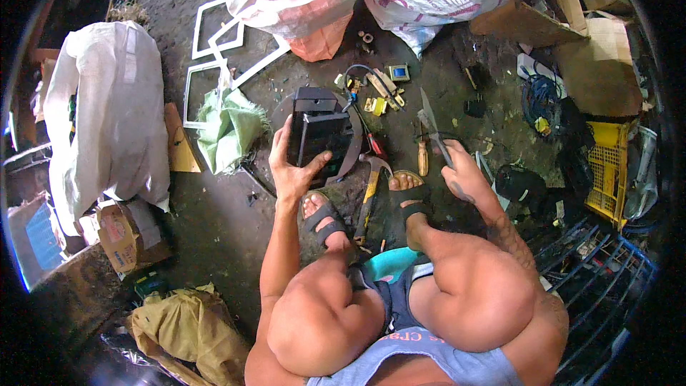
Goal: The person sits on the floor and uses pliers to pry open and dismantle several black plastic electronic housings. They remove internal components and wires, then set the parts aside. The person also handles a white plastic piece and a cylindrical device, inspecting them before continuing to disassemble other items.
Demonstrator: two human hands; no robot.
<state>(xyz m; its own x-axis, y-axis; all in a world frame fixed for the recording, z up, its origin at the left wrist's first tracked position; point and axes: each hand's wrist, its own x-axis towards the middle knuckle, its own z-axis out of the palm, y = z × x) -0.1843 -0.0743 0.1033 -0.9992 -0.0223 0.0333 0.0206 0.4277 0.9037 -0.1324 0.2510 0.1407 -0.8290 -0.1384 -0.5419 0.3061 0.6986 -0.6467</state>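
My left hand (pixel 296 171) grips a black boxy device (pixel 318 136), fingers along its left side and thumb across its front. Under the device lies a round dark metal plate (pixel 351 144). My right hand (pixel 464 171) is closed on the dark handle of a pointed metal cutting tool (pixel 429 114), its tip pointing away from me; I cannot tell whether it is a knife or shears. Between my hands lie a red-handled screwdriver (pixel 375 146), a claw hammer with a yellow and black handle (pixel 369 200) and an amber-handled tool (pixel 423 159).
Beyond the plate are small electronic parts (pixel 379 104) with wires. White frames (pixel 214 46) and a pale green sack (pixel 229 132) lie left. Full sacks (pixel 300 0) stand at the back. A yellow crate (pixel 606 171), dark cables (pixel 539 100) and a blue metal rack (pixel 600 264) are right.
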